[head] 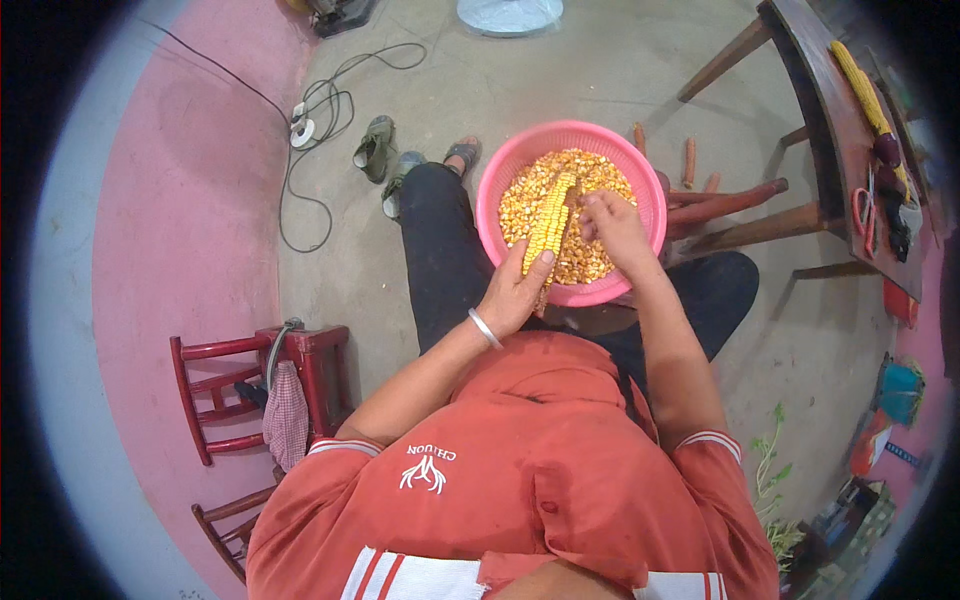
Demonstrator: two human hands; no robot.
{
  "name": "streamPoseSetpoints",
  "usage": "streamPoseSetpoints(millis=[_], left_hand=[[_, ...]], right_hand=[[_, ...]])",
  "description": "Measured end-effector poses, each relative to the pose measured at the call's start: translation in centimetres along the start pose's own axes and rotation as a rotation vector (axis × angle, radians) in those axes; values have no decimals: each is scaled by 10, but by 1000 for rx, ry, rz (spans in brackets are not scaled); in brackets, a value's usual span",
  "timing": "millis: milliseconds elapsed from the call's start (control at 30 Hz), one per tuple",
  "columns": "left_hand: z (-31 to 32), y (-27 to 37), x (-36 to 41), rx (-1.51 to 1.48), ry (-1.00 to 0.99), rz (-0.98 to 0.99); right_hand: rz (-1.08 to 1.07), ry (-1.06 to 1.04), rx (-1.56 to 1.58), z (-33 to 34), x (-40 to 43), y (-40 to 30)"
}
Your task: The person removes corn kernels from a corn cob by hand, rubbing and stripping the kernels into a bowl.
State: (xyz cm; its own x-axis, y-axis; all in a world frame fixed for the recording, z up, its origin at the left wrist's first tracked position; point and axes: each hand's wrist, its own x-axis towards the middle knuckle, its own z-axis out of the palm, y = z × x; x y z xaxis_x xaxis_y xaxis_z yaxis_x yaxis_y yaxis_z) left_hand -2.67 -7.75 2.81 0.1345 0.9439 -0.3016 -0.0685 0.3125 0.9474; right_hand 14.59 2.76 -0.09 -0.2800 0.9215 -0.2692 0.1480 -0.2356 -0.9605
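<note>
My left hand [516, 291] grips the lower end of a dried ear of corn [552, 217], thumb on top. The ear slants up and to the right over a pink plastic basket [491, 229]. Yellow kernels still cover much of it, while a brown, bare strip of cob shows along its right side. Beside that strip is my right hand [616, 225], its fingers curled; whether it holds loose kernels is hidden. Many loose corn kernels [600, 166] lie in the basket beneath both hands.
Bare cobs [689, 162] lie on the floor right of the basket. A wooden table [814, 97] on the right bears another ear of corn [859, 86] and red-handled scissors [864, 217]. Red chairs [300, 352] stand left; a black cable [330, 97] coils by the wall.
</note>
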Motion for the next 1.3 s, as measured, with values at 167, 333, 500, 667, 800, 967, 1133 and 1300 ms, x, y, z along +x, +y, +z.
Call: streamPoseSetpoints(millis=[167,333,500,667,800,967,1133,1300], left_hand=[[-8,-15,5,256,100,156],[-7,-15,3,405,159,221],[-8,-12,2,325,11,131],[-4,-6,-1,208,-53,88],[-3,-3,-2,105,-54,33],[1,-1,4,145,62,113],[0,-5,6,117,102,95],[9,-10,11,27,27,44]], right_hand=[[-294,252,-424,-13,13,-6],[46,-48,-232,2,4,-29],[-118,-7,-90,7,6,-12],[-233,158,-295,10,6,0],[-99,68,-156,3,6,-4],[-402,363,-438,-10,12,18],[84,-30,-223,-1,-12,-23],[-11,-55,-227,19,-19,-3]])
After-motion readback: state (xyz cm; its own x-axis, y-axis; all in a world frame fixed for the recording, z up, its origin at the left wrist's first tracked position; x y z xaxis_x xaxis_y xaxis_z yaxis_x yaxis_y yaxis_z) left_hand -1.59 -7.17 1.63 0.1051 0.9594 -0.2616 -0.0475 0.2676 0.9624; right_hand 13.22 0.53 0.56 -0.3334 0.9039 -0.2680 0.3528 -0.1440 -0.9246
